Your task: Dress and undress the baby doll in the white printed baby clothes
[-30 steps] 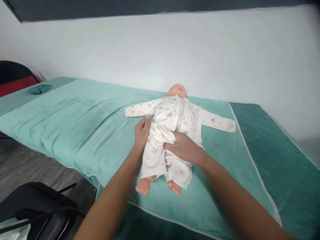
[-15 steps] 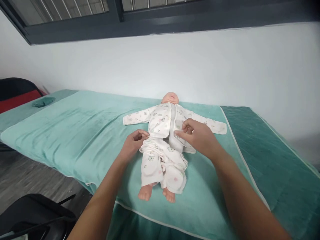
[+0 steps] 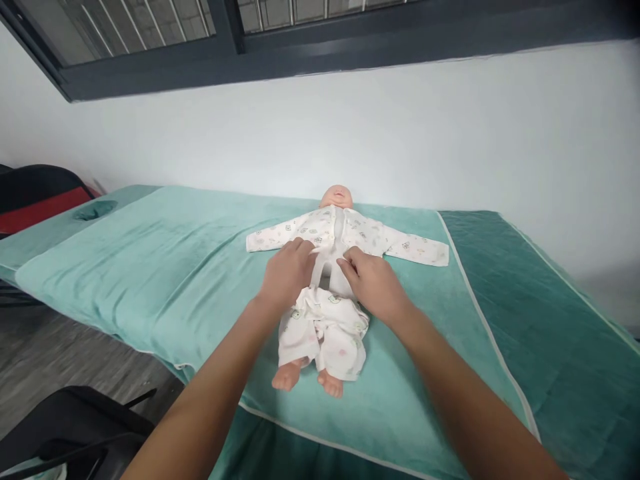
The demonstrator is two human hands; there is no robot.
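Note:
A baby doll (image 3: 337, 196) lies on its back, arms spread to both sides. It wears a white printed baby jacket (image 3: 367, 231) whose front is parted down the middle, showing a pale layer beneath. My left hand (image 3: 289, 272) has its fingers closed on the jacket's left front edge, lifting it a little. Across the gap, my right hand (image 3: 373, 280) pinches the right front edge near the waist. Matching baby trousers (image 3: 327, 333) sit bunched at the hips, below both hands. The doll's bare feet stick out of the trouser legs. My fingers partly hide the lower jacket.
A long padded bed (image 3: 165, 253) with a green cover runs along a white wall (image 3: 400, 140). The bed has a face hole at its left end. Black chairs stand at the lower left (image 3: 75, 427) and far left (image 3: 40, 180). A dark-framed window is above.
My left hand has moved up and right from the jacket's lower left hem to its front edge. My right hand has shifted slightly left and down, and the jacket's lower front is drawn up.

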